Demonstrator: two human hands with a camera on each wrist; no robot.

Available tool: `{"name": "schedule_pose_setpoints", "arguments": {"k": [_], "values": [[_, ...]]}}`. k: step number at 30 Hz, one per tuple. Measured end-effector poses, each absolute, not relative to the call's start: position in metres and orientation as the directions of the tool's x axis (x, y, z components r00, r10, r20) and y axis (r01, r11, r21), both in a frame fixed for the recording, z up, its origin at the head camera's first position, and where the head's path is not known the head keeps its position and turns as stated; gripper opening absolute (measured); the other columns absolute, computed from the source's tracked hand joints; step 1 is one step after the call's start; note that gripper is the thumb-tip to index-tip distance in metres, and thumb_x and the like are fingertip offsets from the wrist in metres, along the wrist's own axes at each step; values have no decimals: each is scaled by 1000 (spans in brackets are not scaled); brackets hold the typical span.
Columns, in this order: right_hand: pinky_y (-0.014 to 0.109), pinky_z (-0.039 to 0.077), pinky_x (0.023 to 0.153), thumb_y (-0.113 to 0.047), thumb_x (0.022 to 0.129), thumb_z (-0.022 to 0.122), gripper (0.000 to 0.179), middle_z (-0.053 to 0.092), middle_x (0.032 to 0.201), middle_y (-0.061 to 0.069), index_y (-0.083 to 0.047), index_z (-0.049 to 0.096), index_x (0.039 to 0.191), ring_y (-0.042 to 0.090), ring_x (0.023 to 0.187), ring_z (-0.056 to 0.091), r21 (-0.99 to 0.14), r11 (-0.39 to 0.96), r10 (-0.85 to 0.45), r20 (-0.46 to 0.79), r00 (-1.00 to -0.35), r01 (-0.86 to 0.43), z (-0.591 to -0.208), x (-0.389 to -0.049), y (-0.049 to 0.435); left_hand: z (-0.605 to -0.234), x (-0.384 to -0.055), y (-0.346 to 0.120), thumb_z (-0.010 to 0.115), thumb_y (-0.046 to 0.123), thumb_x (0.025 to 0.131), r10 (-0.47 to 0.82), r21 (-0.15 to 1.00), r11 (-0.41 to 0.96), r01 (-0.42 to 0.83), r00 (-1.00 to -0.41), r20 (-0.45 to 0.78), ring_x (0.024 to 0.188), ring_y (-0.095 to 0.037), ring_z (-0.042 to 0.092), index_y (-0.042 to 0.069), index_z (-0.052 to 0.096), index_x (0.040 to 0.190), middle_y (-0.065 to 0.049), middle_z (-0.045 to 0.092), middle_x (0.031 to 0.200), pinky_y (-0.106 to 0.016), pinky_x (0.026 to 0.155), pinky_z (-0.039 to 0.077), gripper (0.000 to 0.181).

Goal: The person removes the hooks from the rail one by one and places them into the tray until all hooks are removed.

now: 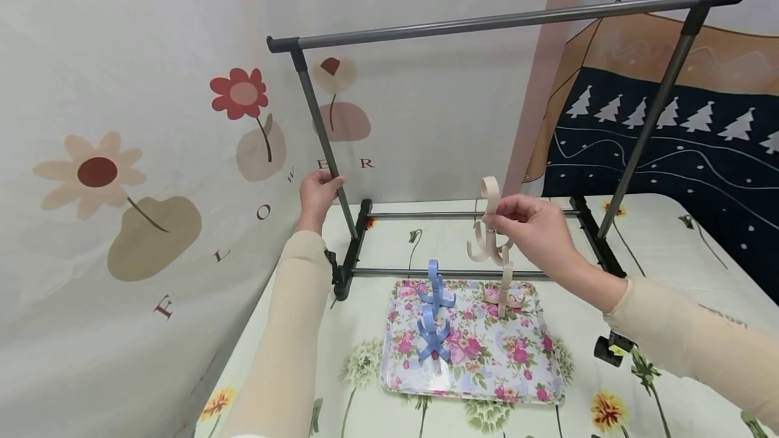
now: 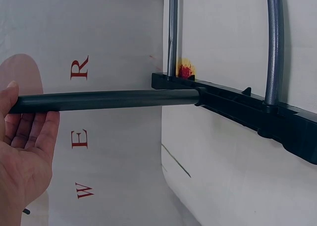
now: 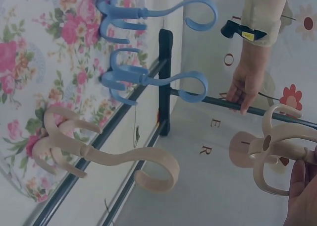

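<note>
My left hand (image 1: 316, 200) holds the left post (image 1: 320, 124) of a dark metal rack, thumb on one side and fingers on the other. The left wrist view shows this post (image 2: 109, 101) running down to the black foot. Above the tray, my right hand (image 1: 540, 230) pinches the stem of a beige multi-prong hook (image 1: 491, 242), its curved top pointing up. In the right wrist view the prongs of that hook (image 3: 267, 142) face the camera. Another beige hook (image 1: 504, 293) and two blue hooks (image 1: 435, 284) rest on the floral tray (image 1: 471, 378).
The rack's top bar (image 1: 487, 24) spans across at head height of the view. Its right post (image 1: 651, 113) stands beyond my right hand. A lower crossbar (image 1: 389, 272) runs just behind the tray. The flowered tablecloth (image 1: 341, 384) lies beneath, with a printed curtain (image 1: 152, 73) behind.
</note>
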State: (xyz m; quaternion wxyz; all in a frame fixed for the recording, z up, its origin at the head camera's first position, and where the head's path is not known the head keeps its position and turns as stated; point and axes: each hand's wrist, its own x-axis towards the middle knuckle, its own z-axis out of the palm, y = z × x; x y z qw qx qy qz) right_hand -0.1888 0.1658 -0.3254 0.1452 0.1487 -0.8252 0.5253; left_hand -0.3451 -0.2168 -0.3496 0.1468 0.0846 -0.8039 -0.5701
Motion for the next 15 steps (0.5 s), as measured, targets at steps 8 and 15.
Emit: {"name": "schedule_pose_setpoints", "arguments": {"k": [8, 15], "values": [[28, 51, 71, -21, 92, 73, 16, 74, 92, 6, -6, 74, 98, 22, 80, 60, -819, 432, -106, 371, -923, -378, -329, -178, 165, -351, -346, -217, 70, 23, 95, -309, 940, 341, 28, -941, 140, 104, -26, 60, 2, 62, 106, -11, 62, 107, -38, 94, 51, 25], [39, 52, 81, -21, 91, 74, 20, 74, 94, 8, -3, 74, 100, 16, 85, 68, -873, 355, -153, 298, -942, -333, -333, -173, 166, -351, -346, -217, 69, 23, 95, -304, 939, 343, 31, -942, 143, 104, -26, 60, 1, 62, 107, -11, 62, 107, -37, 94, 51, 26]]}}
